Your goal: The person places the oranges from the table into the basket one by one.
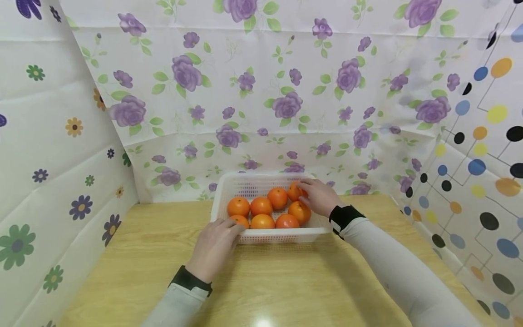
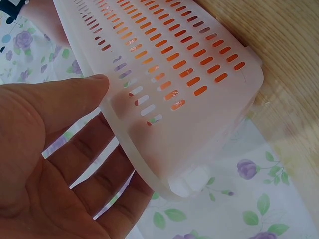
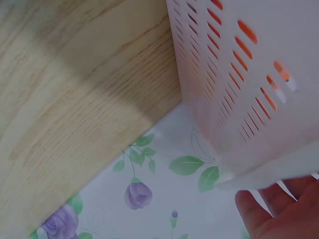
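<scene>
A white perforated plastic basket [image 1: 269,235] stands on the table with several oranges in it, among them one orange [image 1: 261,206] near its middle. At the front left corner, my left hand [image 1: 216,243] holds the rim. In the left wrist view, its thumb [image 2: 92,92] lies outside the wall and the other fingers reach over into the basket, close to the front-left orange [image 1: 240,220]. Reaching over the right side, my right hand [image 1: 320,196] has its fingers around the back-right orange [image 1: 294,191]. The right wrist view hides those fingertips behind the wall.
The wooden table [image 1: 278,277] extends in front of the basket. Behind it hangs a flowered cloth [image 1: 261,91]. Patterned sheets close off the left side [image 1: 53,136] and the right side [image 1: 470,150].
</scene>
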A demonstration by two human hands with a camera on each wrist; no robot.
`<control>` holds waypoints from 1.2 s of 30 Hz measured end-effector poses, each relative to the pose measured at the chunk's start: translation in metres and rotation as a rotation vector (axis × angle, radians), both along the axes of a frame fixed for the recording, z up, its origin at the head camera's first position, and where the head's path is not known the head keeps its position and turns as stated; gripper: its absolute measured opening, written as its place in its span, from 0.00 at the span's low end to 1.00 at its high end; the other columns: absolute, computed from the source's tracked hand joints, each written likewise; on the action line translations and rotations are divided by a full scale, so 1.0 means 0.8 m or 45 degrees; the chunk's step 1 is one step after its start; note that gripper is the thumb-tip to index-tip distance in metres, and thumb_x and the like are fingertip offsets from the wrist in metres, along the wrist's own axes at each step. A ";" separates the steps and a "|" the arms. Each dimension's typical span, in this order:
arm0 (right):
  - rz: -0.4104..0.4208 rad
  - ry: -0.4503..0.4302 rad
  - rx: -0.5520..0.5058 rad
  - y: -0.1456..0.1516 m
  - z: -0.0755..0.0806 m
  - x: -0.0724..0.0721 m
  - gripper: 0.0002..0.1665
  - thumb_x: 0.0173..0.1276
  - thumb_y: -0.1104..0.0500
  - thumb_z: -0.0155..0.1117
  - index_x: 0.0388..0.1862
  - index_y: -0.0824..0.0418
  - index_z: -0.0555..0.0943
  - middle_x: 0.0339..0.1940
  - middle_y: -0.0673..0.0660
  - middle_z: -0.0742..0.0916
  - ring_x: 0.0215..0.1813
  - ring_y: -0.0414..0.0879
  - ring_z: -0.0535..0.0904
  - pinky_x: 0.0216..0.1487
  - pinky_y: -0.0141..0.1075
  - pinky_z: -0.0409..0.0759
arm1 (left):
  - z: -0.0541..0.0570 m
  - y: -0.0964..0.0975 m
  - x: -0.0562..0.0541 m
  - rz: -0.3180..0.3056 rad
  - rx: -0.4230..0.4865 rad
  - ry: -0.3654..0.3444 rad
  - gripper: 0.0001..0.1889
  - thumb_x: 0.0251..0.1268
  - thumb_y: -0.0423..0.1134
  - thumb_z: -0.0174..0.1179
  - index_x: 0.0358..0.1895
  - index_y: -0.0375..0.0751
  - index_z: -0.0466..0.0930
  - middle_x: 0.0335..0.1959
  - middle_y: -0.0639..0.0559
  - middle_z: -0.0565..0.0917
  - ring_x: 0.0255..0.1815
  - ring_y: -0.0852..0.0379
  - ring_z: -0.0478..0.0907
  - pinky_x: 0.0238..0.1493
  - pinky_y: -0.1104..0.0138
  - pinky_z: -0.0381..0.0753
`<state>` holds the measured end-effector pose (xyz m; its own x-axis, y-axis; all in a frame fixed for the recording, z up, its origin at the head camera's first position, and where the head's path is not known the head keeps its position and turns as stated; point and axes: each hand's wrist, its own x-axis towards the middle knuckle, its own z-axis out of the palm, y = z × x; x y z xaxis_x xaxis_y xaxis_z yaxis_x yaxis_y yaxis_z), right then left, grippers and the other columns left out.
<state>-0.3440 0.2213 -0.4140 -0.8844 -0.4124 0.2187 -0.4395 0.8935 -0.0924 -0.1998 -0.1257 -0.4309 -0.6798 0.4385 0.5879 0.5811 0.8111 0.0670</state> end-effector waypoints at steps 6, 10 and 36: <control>0.074 0.082 -0.069 0.016 -0.003 0.020 0.31 0.83 0.49 0.70 0.76 0.65 0.81 0.76 0.67 0.81 0.79 0.67 0.74 0.80 0.62 0.68 | 0.001 0.000 0.000 -0.012 -0.003 -0.014 0.13 0.62 0.32 0.82 0.46 0.49 0.93 0.44 0.52 0.91 0.40 0.50 0.85 0.42 0.58 0.86; 0.100 0.100 -0.095 0.024 -0.003 0.039 0.35 0.84 0.46 0.68 0.78 0.66 0.78 0.76 0.68 0.81 0.81 0.70 0.70 0.83 0.64 0.62 | 0.002 -0.001 0.002 -0.013 -0.001 -0.020 0.14 0.61 0.31 0.83 0.47 0.48 0.93 0.44 0.52 0.92 0.41 0.50 0.85 0.43 0.58 0.86; -0.075 0.177 -0.064 0.039 -0.021 0.126 0.43 0.86 0.42 0.62 0.87 0.66 0.66 0.87 0.69 0.68 0.87 0.70 0.57 0.85 0.69 0.52 | 0.011 -0.067 -0.016 0.281 -0.078 -0.328 0.38 0.86 0.62 0.54 0.87 0.44 0.64 0.90 0.37 0.57 0.90 0.31 0.47 0.82 0.26 0.40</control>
